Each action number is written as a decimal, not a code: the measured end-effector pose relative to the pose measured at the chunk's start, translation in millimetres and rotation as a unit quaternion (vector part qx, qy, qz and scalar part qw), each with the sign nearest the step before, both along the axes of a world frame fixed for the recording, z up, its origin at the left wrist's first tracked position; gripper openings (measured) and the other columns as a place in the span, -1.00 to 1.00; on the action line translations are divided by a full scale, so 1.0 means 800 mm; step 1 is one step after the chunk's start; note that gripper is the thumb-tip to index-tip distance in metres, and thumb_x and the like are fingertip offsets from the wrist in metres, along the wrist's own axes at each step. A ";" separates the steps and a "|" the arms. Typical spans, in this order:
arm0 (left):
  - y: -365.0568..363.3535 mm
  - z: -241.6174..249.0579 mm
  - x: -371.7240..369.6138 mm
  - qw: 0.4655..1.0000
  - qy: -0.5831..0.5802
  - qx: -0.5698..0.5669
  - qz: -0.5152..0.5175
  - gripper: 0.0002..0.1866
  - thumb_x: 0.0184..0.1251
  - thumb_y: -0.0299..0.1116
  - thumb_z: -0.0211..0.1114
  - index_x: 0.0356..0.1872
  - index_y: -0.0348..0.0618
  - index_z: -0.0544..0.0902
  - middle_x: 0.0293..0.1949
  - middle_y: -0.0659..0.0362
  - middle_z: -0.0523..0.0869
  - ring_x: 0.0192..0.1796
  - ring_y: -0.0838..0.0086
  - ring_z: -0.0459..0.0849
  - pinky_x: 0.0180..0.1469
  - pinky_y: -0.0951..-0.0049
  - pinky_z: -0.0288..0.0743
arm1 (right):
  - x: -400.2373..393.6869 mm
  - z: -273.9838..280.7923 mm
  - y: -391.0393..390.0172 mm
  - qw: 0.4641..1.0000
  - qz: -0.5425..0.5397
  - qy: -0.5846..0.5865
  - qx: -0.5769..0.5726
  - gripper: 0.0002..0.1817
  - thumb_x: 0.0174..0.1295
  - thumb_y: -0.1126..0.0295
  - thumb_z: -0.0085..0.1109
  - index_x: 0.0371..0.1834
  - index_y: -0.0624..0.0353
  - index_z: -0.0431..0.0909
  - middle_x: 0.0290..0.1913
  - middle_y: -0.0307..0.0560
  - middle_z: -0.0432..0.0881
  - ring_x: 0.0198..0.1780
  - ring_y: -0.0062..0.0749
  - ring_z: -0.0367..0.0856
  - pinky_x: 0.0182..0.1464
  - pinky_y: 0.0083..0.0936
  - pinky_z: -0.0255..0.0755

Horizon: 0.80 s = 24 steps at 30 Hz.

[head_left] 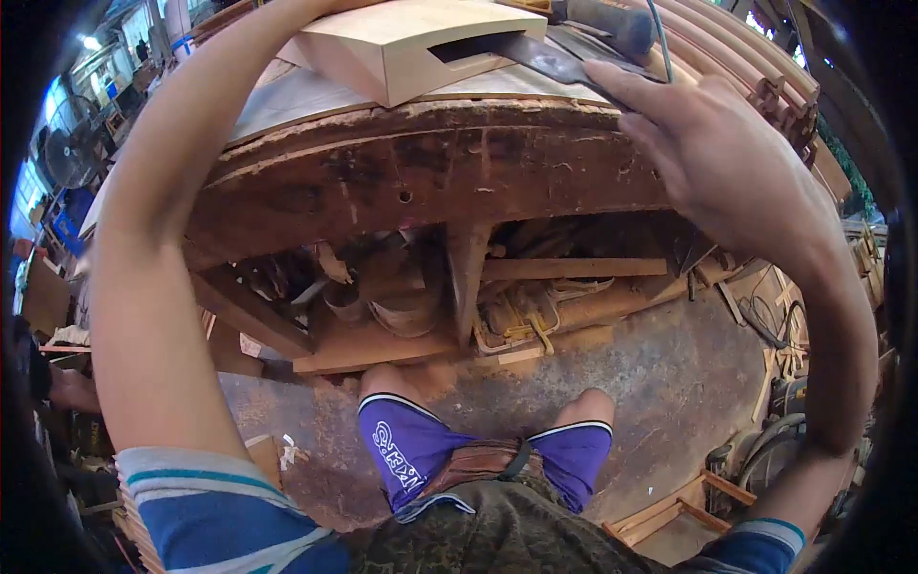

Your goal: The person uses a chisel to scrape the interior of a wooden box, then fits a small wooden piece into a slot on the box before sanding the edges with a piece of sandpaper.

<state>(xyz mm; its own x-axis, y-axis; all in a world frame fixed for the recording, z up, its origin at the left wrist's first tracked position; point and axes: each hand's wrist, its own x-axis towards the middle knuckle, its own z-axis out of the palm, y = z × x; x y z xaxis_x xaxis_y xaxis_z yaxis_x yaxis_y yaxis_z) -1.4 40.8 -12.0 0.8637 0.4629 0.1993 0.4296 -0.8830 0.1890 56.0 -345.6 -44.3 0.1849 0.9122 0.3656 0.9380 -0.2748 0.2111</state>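
Observation:
A pale wooden block (pixel 354 59) with a dark slot in its front face lies on the workbench (pixel 411 177), near its front edge. The flat metal blade (pixel 550 62) of a hand tool reaches into the slot from the right. My right hand (pixel 708 143) is closed round the tool's dark handle, thumb and fingers pressed together. My left arm stretches over the block's left side. Only a little of my left hand (pixel 330 6) shows at the top edge, by the block's far side; its fingers are out of frame.
Rounded wooden lengths (pixel 732 48) are stacked at the back right, near a dark tool (pixel 612 24). Shelves under the bench hold yellow clamps (pixel 526 325) and wood scraps. A wooden frame (pixel 669 512) and coiled cables lie on the floor at right. A fan (pixel 72 153) stands left.

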 end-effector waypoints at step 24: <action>-0.232 -0.072 -0.091 0.868 -0.190 0.437 -0.136 -0.61 0.44 0.02 0.38 0.02 -0.05 0.84 0.48 0.01 0.52 0.53 0.03 0.40 0.58 0.04 0.23 | -0.049 -0.389 -0.364 0.679 -0.154 0.676 0.240 -0.35 0.35 0.44 0.26 0.47 0.55 0.40 0.28 0.22 0.68 0.40 -0.23 0.55 0.50 -0.31 0.30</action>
<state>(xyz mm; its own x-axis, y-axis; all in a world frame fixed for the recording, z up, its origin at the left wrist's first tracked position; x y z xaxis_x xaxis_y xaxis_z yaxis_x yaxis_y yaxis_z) -74.5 -144.9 -69.8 0.7128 -0.2199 0.6660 0.2360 -0.8190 -0.5230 17.2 -636.9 -355.3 0.8035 0.5889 -0.0875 0.0665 -0.2348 -0.9698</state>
